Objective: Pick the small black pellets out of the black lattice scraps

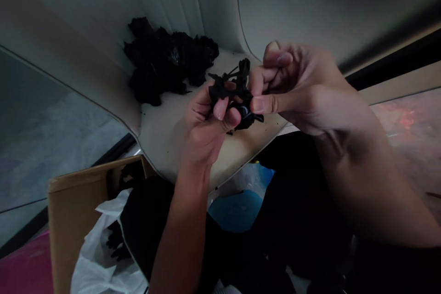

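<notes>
Between my two hands is a small, dark, irregular piece with thin prongs and flaps (241, 85); its kind is not clear in the dim light. The fingers of my left hand (210, 119) are closed around its left side, thumb toward me. My right hand (289, 82) pinches its right edge between thumb and forefinger, the other fingers curled. Just below the piece, a shiny black lump (245, 117) shows, partly covered by my fingers. Behind my left hand, a heap of crumpled black pieces (168, 62) lies on the pale padded seat (161, 133).
At lower left stands an open cardboard box (74, 220) with a white plastic bag (103, 257) and dark pieces inside. A blue round object (237, 211) sits below the seat edge, between my dark-clothed legs. Pale padded panels (292, 9) rise behind the seat.
</notes>
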`<act>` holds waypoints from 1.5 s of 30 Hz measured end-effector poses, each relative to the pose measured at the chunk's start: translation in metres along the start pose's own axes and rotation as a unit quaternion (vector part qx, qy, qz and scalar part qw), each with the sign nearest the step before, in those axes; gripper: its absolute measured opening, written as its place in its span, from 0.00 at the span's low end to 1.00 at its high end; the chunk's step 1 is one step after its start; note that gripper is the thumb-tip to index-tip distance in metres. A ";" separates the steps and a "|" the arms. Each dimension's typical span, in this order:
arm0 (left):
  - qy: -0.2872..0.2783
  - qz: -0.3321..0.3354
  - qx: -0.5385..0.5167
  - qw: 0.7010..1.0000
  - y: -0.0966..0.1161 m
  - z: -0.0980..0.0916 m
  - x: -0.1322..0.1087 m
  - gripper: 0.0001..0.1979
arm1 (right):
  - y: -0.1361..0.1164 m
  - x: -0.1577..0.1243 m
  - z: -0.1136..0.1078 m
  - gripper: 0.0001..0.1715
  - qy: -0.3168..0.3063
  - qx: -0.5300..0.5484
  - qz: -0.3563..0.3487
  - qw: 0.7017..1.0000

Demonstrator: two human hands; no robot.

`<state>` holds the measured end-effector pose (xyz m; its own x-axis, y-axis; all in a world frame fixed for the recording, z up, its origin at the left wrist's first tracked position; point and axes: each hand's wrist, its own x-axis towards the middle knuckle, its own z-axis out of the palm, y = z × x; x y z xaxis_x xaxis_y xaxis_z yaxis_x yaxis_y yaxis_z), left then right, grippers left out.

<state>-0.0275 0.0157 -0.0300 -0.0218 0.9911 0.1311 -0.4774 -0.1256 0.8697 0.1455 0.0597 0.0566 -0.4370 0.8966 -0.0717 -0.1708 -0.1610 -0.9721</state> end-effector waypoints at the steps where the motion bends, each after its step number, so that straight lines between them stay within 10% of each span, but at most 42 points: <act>1: -0.009 0.003 0.021 1.000 -0.001 -0.003 0.000 0.29 | 0.000 -0.001 0.000 0.41 -0.007 0.001 0.001 1.000; 13: -0.052 0.024 0.049 0.997 0.006 -0.016 -0.006 0.27 | 0.010 0.000 -0.006 0.39 -0.082 -0.001 0.041 0.996; 24: 0.049 0.078 0.170 0.981 -0.006 -0.007 0.027 0.28 | 0.024 0.003 -0.034 0.37 0.024 -0.093 -0.037 0.995; 45: 0.084 0.016 0.217 0.972 -0.007 0.006 0.016 0.18 | 0.062 0.013 -0.004 0.27 0.157 -0.070 -0.047 0.984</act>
<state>-0.0196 0.0325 -0.0313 -0.1919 0.9747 0.1142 -0.0599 -0.1278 0.9900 0.1324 0.0630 -0.0059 -0.1272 0.9916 -0.0236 -0.0641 -0.0320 -0.9974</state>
